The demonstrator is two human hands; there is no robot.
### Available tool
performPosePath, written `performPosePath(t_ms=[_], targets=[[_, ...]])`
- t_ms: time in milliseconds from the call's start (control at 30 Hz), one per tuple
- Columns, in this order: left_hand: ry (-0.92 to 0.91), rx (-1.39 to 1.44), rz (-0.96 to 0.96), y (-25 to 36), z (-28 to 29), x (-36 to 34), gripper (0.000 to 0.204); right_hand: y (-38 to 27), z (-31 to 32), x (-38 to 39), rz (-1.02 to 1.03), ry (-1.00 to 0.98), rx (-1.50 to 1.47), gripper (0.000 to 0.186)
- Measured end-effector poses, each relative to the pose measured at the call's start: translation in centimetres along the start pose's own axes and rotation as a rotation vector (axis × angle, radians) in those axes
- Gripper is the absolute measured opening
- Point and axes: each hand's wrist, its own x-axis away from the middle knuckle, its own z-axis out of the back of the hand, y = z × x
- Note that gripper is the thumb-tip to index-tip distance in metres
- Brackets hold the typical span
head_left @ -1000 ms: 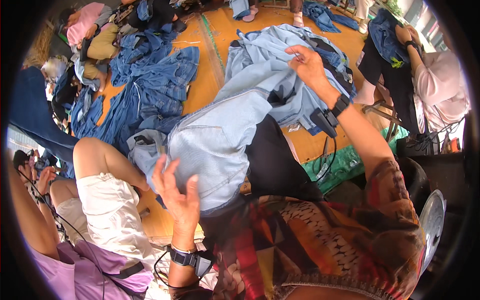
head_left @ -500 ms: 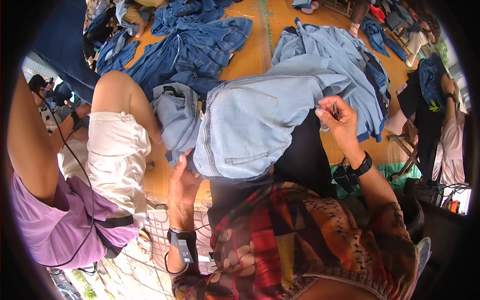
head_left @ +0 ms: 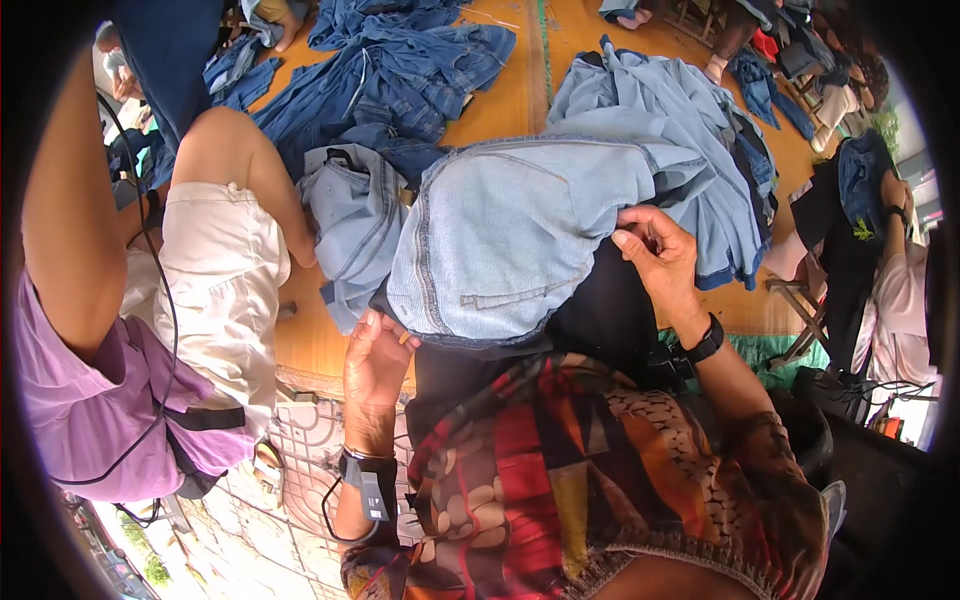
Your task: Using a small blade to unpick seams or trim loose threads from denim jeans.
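Observation:
A pair of pale blue jeans, its seams and pocket outline showing, is spread over my dark-trousered lap. At its lower left corner my left hand is closed, thumb and fingers pinching the edge. My right hand is closed too, fingers curled and fingertips against the jeans' right edge. Something small and dark shows inside those curled fingers, too little of it to name. The far right end of the jeans merges with a heap of light blue denim.
Dark blue denim is heaped on the orange-brown board ahead. Another pale denim piece lies beside my left hand. Close on the left sits a person in white shorts. A wooden stool stands at right.
My left thumb and fingers have come together at the jeans' corner. My right hand has moved slightly left and down along the edge. The view has shifted a little.

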Motion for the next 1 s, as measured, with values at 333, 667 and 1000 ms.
performPosePath(t_ms=[333,667,1000], targets=[[-0.143,-0.709,-0.529,4.5,-8.6,-2.0,0.038,0.3,-1.1,-2.7,-0.052,0.037,-0.245,0.027],[-0.539,-0.693,-0.603,14.7,-34.2,-16.6,0.027,-0.9,1.0,-6.1,0.007,0.166,-0.421,0.025],[-0.396,-0.585,-0.691,20.9,-47.8,-20.6,0.022,-2.6,-5.7,-9.1,-0.079,0.154,-0.63,0.03]])
